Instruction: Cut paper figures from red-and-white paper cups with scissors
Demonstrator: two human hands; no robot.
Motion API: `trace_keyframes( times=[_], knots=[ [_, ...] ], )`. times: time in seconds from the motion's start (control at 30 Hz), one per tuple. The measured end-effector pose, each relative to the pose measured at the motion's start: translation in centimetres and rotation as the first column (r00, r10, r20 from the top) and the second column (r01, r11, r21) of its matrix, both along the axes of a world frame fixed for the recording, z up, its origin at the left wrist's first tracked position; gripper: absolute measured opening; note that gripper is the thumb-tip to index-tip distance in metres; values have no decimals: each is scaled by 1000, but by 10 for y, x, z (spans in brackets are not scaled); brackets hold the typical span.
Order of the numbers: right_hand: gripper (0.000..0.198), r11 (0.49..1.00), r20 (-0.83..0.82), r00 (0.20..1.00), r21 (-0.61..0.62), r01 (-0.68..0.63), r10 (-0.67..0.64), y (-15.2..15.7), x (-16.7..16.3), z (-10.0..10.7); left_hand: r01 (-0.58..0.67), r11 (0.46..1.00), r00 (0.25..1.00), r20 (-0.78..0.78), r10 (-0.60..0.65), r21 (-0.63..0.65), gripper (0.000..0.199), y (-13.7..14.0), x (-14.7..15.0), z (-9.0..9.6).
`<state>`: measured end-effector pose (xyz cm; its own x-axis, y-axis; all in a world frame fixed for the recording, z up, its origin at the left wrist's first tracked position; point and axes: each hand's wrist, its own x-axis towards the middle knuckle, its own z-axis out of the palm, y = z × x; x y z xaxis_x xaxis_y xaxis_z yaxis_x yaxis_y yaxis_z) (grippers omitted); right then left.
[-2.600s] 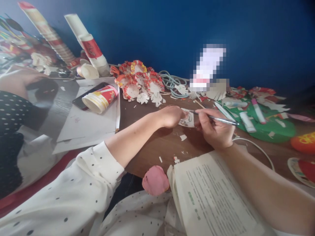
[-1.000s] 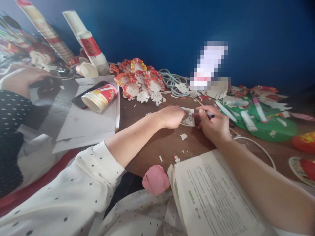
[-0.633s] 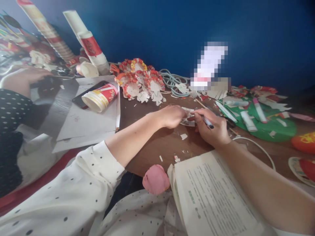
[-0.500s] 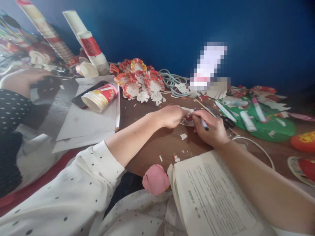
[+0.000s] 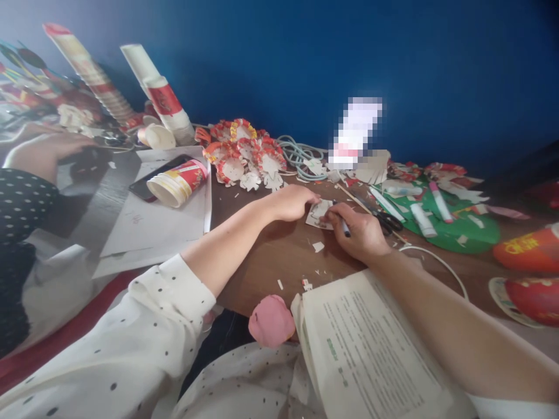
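Observation:
My right hand grips a dark marker pen, its fingers bent over a small white piece of paper on the brown table. Dark drawn lines show on the paper, and the pen's tip is hidden behind my fingers. My left hand is closed at the upper left edge of this paper, with thumb and fingertips holding it there. A small paper scrap lies just below. Black scissor handles are right of my right hand.
Paper cups rest on white sheets at left, with taller cup stacks behind. Red-rimmed paper cutouts are heaped at the back. Markers lie on a green sheet. A printed booklet and pink piece are in front. Another person's arm is at far left.
My two hands have moved apart, the left drawing back to the left, so more of the paper shows. The marker pen stays in my right hand. The whole view has shifted slightly.

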<state>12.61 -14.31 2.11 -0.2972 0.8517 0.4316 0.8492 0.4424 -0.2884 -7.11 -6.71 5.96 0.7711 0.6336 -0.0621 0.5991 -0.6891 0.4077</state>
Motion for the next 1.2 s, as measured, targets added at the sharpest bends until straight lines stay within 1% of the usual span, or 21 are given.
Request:
trace_keyframes(
  times=[0.07, 0.1, 0.17, 0.27, 0.33, 0.43, 0.53, 0.67, 0.8, 0.97, 1.13, 1.2],
  knots=[
    [16, 1000, 8, 1000, 5, 15, -15, 1, 0, 0, -74, 996, 996, 50, 72, 42, 58, 1, -1, 0],
    [16, 1000, 11, 1000, 8, 18, -18, 1, -1, -1, -83, 995, 994, 70, 79, 57, 56, 2, -1, -1],
    [16, 1000, 11, 1000, 12, 11, -12, 1, -1, -1, -43, 996, 995, 98, 35, 83, 54, 3, 0, -6],
    [16, 1000, 4, 1000, 20, -4, 4, 2, 0, -2, 40, 991, 988, 144, -58, 128, 53, 7, 1, -18],
    [17, 1000, 10, 1000, 27, -3, 2, 2, 0, -2, 95, 987, 986, 127, -111, 130, 53, 12, 1, -27],
    [19, 1000, 12, 1000, 31, 3, -3, 2, 0, -1, 130, 981, 981, 122, -148, 141, 55, 16, -1, -35],
    [21, 1000, -8, 1000, 18, -7, 8, 2, 0, 0, 146, 978, 978, 127, -165, 149, 56, 18, -4, -34],
    [23, 1000, -40, 999, 6, -9, 9, 2, -1, 2, 194, 976, 969, 132, -207, 100, 50, 19, -9, -29],
    [21, 1000, -51, 999, 13, -10, 11, 3, -1, 3, 221, 973, 952, 201, -230, 69, 40, 24, -10, -32],
    [20, 999, -55, 998, 34, -10, 12, 4, -1, 1, 160, 984, 939, 296, -177, 81, 32, 28, -4, -42],
    [19, 998, -72, 997, 59, -8, 12, 5, -1, 0, 32, 999, 917, 395, -45, 40, 21, 31, 6, -49],
    [19, 998, -76, 997, 64, -12, 16, 6, 0, -1, -27, 999, 918, 396, 6, 48, 18, 33, 9, -50]
  ],
)
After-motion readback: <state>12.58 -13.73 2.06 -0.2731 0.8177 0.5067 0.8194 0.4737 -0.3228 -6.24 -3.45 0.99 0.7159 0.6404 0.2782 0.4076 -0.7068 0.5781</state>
